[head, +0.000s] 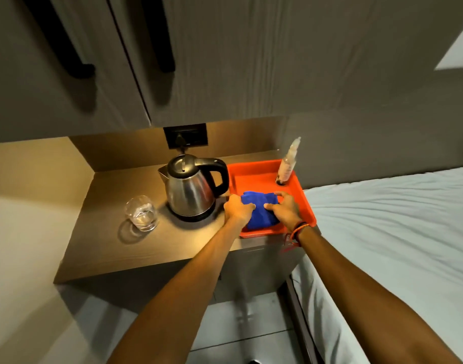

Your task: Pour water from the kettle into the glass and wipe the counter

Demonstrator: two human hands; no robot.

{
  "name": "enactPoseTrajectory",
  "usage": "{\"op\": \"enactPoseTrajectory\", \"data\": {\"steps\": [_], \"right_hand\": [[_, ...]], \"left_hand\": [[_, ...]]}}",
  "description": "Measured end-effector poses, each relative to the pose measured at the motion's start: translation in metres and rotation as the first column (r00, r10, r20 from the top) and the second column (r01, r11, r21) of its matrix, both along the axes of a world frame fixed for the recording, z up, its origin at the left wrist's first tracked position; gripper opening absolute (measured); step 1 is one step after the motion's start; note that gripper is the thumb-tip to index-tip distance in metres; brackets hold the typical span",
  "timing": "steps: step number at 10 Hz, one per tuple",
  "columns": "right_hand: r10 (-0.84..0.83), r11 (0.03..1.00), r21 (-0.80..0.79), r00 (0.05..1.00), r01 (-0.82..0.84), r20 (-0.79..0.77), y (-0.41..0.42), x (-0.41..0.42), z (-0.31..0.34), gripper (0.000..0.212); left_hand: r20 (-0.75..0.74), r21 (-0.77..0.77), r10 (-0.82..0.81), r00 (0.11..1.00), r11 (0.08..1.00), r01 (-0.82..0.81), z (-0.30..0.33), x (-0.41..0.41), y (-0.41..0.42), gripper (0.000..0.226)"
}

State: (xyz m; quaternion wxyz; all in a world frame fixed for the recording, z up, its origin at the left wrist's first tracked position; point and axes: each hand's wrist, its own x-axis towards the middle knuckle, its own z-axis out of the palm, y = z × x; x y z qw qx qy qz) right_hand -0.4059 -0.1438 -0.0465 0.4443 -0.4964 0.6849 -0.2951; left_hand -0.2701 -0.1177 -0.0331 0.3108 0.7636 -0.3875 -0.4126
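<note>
A steel kettle (pixel 189 189) with a black handle stands on its base in the middle of the brown counter (pixel 99 240). To its left sits a short glass (pixel 142 212) with some water in it. A folded blue cloth (pixel 259 212) lies in the orange tray (pixel 251 177) at the counter's right end. My left hand (pixel 237 210) grips the cloth's left edge and my right hand (pixel 285 210) grips its right side, both resting over the tray.
A clear spray bottle (pixel 288 166) stands in the tray's far right corner. A wall socket (pixel 185 137) with the kettle's plug is behind the kettle. Cabinet doors (pixel 198 61) hang above. A bed with a white sheet (pixel 395 245) borders the counter on the right.
</note>
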Motion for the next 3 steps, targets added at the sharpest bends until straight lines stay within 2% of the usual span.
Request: {"op": "enactPoseTrajectory", "data": {"steps": [1, 2, 3], "right_hand": [[0.221, 0.974, 0.095, 0.949, -0.204, -0.223, 0.001, -0.004, -0.016, 0.054], [0.351, 0.936, 0.116, 0.857, -0.333, -0.378, 0.006, -0.002, -0.011, 0.046], [0.331, 0.936, 0.069, 0.798, -0.345, -0.504, 0.011, -0.003, -0.002, 0.044]], "left_hand": [[0.360, 0.045, -0.168, 0.918, 0.986, 0.163, -0.011, -0.014, 0.000, 0.032], [0.560, 0.036, -0.218, 0.799, 0.970, 0.239, -0.009, -0.016, 0.010, 0.023], [0.599, -0.031, -0.176, 0.781, 0.970, 0.242, 0.000, -0.010, 0.021, 0.024]]}}
